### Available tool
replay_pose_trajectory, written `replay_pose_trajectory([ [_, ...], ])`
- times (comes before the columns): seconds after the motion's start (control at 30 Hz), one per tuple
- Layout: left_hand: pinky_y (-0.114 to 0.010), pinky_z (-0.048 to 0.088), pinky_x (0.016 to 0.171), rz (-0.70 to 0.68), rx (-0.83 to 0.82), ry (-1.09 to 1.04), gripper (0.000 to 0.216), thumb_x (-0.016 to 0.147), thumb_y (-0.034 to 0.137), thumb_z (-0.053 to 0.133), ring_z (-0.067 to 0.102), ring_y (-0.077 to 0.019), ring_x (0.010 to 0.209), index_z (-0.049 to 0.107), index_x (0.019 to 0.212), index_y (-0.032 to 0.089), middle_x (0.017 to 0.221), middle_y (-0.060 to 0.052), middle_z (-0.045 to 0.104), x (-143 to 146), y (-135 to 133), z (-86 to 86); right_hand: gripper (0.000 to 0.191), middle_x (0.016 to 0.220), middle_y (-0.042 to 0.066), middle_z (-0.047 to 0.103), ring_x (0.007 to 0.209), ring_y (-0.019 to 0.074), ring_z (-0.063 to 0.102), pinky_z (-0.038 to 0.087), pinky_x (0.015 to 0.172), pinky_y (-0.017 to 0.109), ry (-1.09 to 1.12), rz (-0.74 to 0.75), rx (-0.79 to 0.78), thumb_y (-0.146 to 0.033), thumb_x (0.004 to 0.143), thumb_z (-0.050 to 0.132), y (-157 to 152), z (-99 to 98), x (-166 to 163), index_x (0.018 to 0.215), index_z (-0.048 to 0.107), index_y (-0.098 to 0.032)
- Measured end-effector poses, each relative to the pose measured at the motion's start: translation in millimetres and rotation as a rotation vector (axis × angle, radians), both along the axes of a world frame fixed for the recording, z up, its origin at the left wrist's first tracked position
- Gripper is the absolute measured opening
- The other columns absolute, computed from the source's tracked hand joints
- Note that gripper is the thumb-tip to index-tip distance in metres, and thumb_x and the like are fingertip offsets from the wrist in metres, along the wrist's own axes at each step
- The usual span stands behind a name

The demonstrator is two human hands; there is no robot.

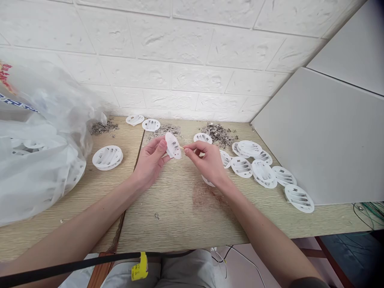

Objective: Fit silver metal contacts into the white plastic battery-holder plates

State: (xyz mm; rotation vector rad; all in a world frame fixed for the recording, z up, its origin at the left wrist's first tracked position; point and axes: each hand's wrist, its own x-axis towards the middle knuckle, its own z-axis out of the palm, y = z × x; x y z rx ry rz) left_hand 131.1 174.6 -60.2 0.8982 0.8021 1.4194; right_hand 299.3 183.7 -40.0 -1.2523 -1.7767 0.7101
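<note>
My left hand (pixel 153 160) is closed on the edge of a round white plastic disc (pixel 171 143), tilted up with slots and small metal pieces on its face. Against the disc's right side, my right hand (pixel 204 158) pinches a small, thin yellowish piece (pixel 181 148); its kind is too small to make out. Under and beside the right hand lie more white discs (pixel 202 138), some partly hidden by it. Behind both hands are piles of small metal parts (pixel 217 134) on the wooden table (pixel 162 192).
A clear plastic bag of discs (pixel 36 172) fills the left side. A short stack of discs (pixel 108 157) stands near it. Several discs (pixel 264 173) spread along the right, beside a grey panel (pixel 324 132). A white brick-pattern wall (pixel 192 48) closes off the back. A black strap (pixel 90 262) crosses the front.
</note>
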Motion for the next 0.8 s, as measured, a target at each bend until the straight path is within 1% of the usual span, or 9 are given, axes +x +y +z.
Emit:
replay_pose_trajectory([
  [0.13,-0.037,0.055,0.086,-0.005,-0.004,0.007,0.039,0.072,0.049,0.076,0.064,-0.0253,0.107,0.068,0.097,0.021,0.106,-0.008,0.070,1.3,-1.0,1.8,0.016,0.074,0.002,0.070,0.059,0.0109,0.052,0.040,0.057,0.024,-0.016,-0.003,0.017,-0.020,0.083,0.059,-1.1,-0.6,-0.4,0.083,0.074,-0.018],
  [0.33,-0.038,0.055,0.086,-0.003,-0.002,0.013,0.039,0.071,0.049,0.077,0.065,-0.0247,0.104,0.069,0.097,0.021,0.105,-0.007,0.070,2.1,-2.3,2.6,0.016,0.075,0.002,0.069,0.063,0.0121,0.054,0.041,0.059,0.024,-0.106,-0.006,0.115,-0.019,0.085,0.057,-0.9,-3.4,-0.4,0.085,0.074,-0.019],
  [0.47,-0.039,0.054,0.087,0.005,0.005,0.049,0.039,0.069,0.048,0.078,0.066,-0.0243,0.102,0.068,0.096,0.022,0.101,-0.007,0.071,1.2,-2.3,1.4,0.016,0.077,0.003,0.068,0.065,0.0125,0.055,0.040,0.060,0.025,-0.158,-0.012,0.156,-0.020,0.087,0.057,-1.3,-7.1,-0.6,0.086,0.073,-0.019],
  [0.57,-0.039,0.053,0.087,0.014,0.004,0.097,0.040,0.068,0.047,0.079,0.067,-0.0228,0.098,0.068,0.096,0.021,0.098,-0.007,0.071,-0.3,-2.3,0.7,0.017,0.079,0.003,0.067,0.065,0.0126,0.055,0.039,0.059,0.025,-0.186,-0.008,0.158,-0.020,0.089,0.057,-1.6,-9.3,-0.6,0.088,0.073,-0.019],
  [0.67,-0.038,0.054,0.083,0.026,0.003,0.145,0.040,0.067,0.044,0.080,0.067,-0.0212,0.093,0.069,0.096,0.020,0.095,-0.006,0.071,-1.2,-2.4,0.5,0.016,0.079,0.003,0.067,0.064,0.0124,0.054,0.037,0.059,0.025,-0.219,-0.001,0.157,-0.018,0.088,0.057,-2.4,-9.5,-1.0,0.087,0.073,-0.019],
  [0.8,-0.031,0.052,0.073,0.001,0.025,0.215,0.039,0.066,0.041,0.081,0.065,-0.0172,0.082,0.070,0.098,0.020,0.089,-0.004,0.070,0.3,-2.7,1.4,0.016,0.079,0.003,0.066,0.063,0.0124,0.054,0.036,0.059,0.026,-0.276,0.029,0.174,-0.016,0.088,0.058,-4.7,-8.3,-3.0,0.086,0.073,-0.018],
])
